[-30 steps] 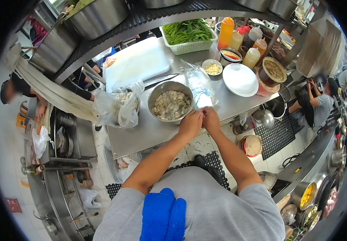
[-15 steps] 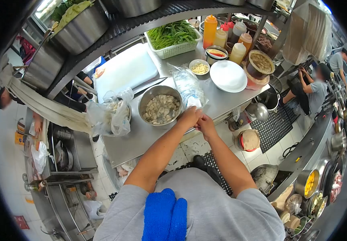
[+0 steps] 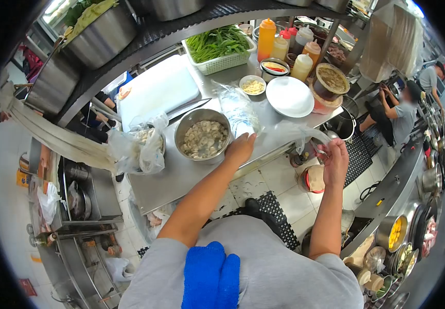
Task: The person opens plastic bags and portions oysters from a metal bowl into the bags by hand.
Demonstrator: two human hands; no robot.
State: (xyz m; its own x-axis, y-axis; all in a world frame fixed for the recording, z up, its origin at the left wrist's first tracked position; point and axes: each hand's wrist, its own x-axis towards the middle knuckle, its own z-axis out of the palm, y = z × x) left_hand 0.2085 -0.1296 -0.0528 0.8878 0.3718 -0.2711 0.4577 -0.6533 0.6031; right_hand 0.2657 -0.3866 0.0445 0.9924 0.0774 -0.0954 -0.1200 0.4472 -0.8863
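Note:
My left hand (image 3: 240, 149) is closed at the near end of a pack of clear plastic bags (image 3: 237, 105), its fingertips on the plastic. Out to the right, over the counter's edge, my right hand (image 3: 334, 158) grips one end of a clear plastic bag (image 3: 300, 132), which trails leftward and is blurred by motion. A steel bowl (image 3: 202, 157) of peeled shrimp-like pieces in liquid (image 3: 204, 138) sits just left of my left hand. Beside the bowl, a knife (image 3: 189, 109) lies along the white cutting board (image 3: 155, 90).
Behind are a basket of greens (image 3: 220, 49), sauce bottles (image 3: 266, 38), a small bowl of chopped garlic-like bits (image 3: 253, 86) and a white plate (image 3: 290, 97). A bulging plastic bag (image 3: 139, 147) stands at left. A shelf (image 3: 191, 28) overhangs the counter. A person (image 3: 402, 110) crouches at right.
My hands were together at the pack's near end. My right hand has swung right and up, drawing a clear plastic bag with it; my left hand has stayed near the pack.

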